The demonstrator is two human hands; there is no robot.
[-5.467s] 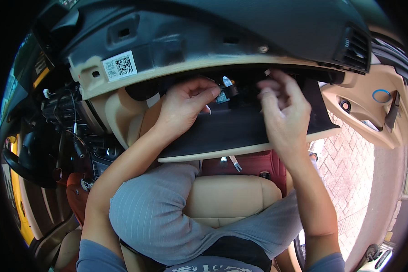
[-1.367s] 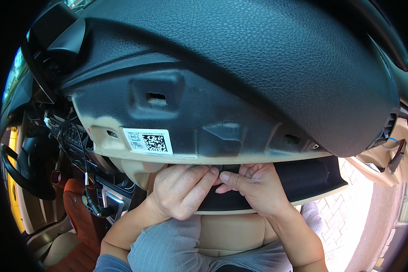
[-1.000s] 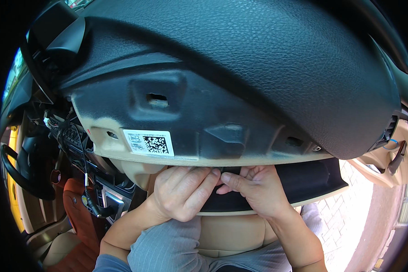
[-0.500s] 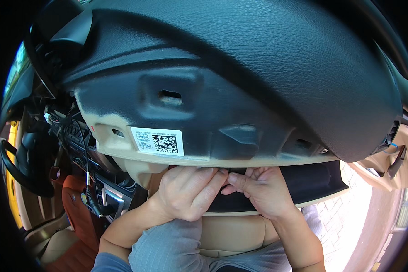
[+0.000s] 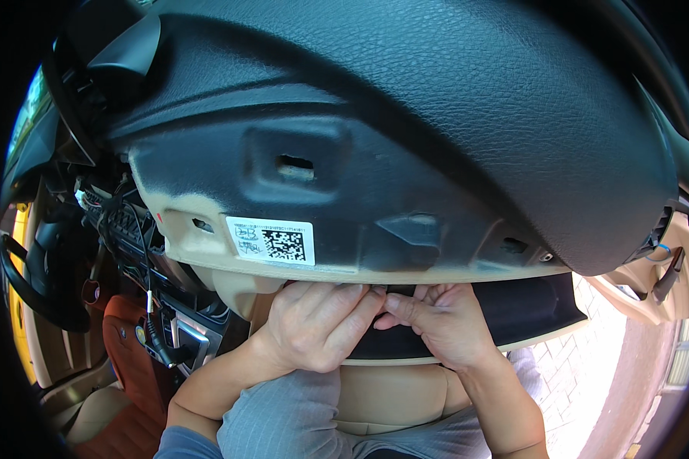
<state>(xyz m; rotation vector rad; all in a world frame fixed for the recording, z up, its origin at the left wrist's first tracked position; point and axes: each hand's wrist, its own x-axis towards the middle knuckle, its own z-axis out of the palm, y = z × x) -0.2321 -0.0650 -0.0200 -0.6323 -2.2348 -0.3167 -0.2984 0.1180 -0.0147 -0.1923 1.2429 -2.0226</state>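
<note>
Both my hands meet at the lower edge of a car dashboard (image 5: 390, 187), over an open glove box (image 5: 524, 314) with a black lining. My left hand (image 5: 314, 325) is closed, its fingers bent up under the beige-edged panel. Beside it, my right hand (image 5: 440, 321) is closed too, thumb and forefinger pinched together close to the left fingertips. A small dark part shows between the hands, but the panel edge and fingers hide what they grip. Above them, a white label (image 5: 270, 241) with a square code sits on the dark, bare panel face.
Left of the panel, a cable with a black plug (image 5: 161, 348) hangs by the centre console, near exposed wiring (image 5: 122, 214). Further left are a steering wheel (image 5: 34, 287) and a brown seat (image 5: 134, 344). An open beige door (image 5: 651, 294) stands right, above pale paving (image 5: 582, 367).
The dashboard sits very slightly further right and lower in the picture. Both hands keep nearly the same place and closed pose.
</note>
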